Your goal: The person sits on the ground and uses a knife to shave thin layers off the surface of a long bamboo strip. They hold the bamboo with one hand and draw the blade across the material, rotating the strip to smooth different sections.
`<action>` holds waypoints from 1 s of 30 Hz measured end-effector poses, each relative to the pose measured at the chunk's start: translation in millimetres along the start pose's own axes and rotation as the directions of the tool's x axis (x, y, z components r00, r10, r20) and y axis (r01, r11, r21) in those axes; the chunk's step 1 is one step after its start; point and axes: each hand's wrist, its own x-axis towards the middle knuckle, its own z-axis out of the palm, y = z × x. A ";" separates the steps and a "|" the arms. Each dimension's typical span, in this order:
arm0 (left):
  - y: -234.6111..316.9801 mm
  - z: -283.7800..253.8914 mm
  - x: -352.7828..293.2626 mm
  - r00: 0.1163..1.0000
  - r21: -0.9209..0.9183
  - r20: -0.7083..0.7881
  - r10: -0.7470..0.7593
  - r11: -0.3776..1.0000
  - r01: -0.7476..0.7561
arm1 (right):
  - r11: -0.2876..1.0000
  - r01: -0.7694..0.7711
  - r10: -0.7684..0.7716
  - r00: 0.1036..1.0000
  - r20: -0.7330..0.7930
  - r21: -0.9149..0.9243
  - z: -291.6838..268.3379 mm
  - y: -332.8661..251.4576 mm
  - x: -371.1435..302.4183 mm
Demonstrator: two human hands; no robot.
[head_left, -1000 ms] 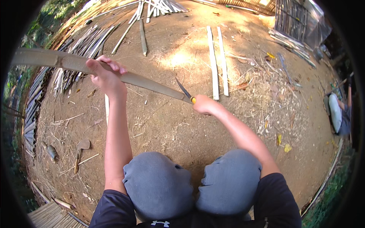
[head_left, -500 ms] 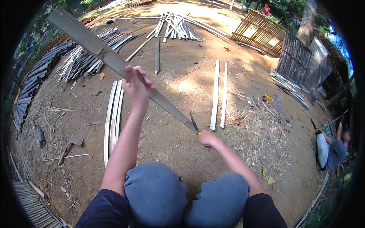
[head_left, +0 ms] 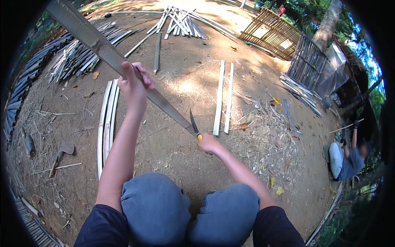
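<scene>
My left hand (head_left: pixel 133 84) is closed around the middle of a long, flat bamboo slat (head_left: pixel 165 106), its thumb pointing up along it. The slat slants from the far upper left, where its end runs out of view, down to a narrower end near my right hand. Closed on a knife, my right hand (head_left: pixel 209 144) sits at that lower end. The knife (head_left: pixel 193 121) has a dark, curved blade pointing up and a yellow handle, mostly covered by my fingers. Its blade is beside the slat's lower end; whether they touch I cannot tell.
Pale bamboo strips lie left (head_left: pixel 108 119) and ahead (head_left: pixel 219 99). A hatchet-like tool (head_left: pixel 61 153) rests on the ground at left. Farther off are piles of split bamboo (head_left: pixel 84 53), stacked dark poles (head_left: pixel 31 78) and slatted panels (head_left: pixel 271 35). Another person (head_left: pixel 349 162) crouches at right.
The whole scene has shifted left and slightly up in the picture. My right hand and the knife have moved slightly left relative to my knees. Both hands keep their grips.
</scene>
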 end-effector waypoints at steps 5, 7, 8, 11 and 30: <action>-4.9 -0.4 2.2 1.000 -0.012 0.003 -0.023 1.000 0.023 | 0.994 0.034 -0.038 0.998 -0.041 -0.103 2.8 10.6 10.3; -1.0 1.1 0.1 0.999 -0.008 -0.002 -0.034 0.999 0.034 | 0.999 0.042 -0.043 0.999 -0.023 -0.035 6.6 4.0 0.7; -1.4 -2.0 1.1 0.999 -0.010 -0.025 -0.025 1.000 0.025 | 0.999 0.032 -0.033 0.999 -0.009 -0.020 6.5 0.4 1.0; -5.6 -12.5 9.4 0.998 -0.032 -0.047 -0.029 0.999 0.028 | 0.992 0.084 -0.087 0.996 -0.027 -0.095 -2.9 -6.3 6.2; -10.5 -8.7 6.5 0.999 0.027 -0.035 0.033 0.999 -0.032 | 0.956 0.217 -0.238 0.967 -0.091 -0.197 -9.0 -50.9 -12.3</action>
